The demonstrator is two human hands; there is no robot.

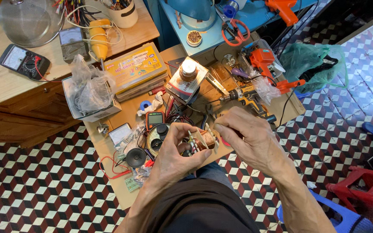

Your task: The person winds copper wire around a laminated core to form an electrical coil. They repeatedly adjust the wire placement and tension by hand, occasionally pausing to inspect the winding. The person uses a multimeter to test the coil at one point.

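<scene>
Over a cluttered board, left hand grips a copper coil; right hand pinches beside it.

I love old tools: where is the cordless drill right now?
In the head view, the cordless drill lies on the low board, right of centre, just beyond the right hand.

Home electronics repair workshop: multimeter, cordless drill, cluttered low workboard.

left hand holding copper coil, right hand touching
</scene>
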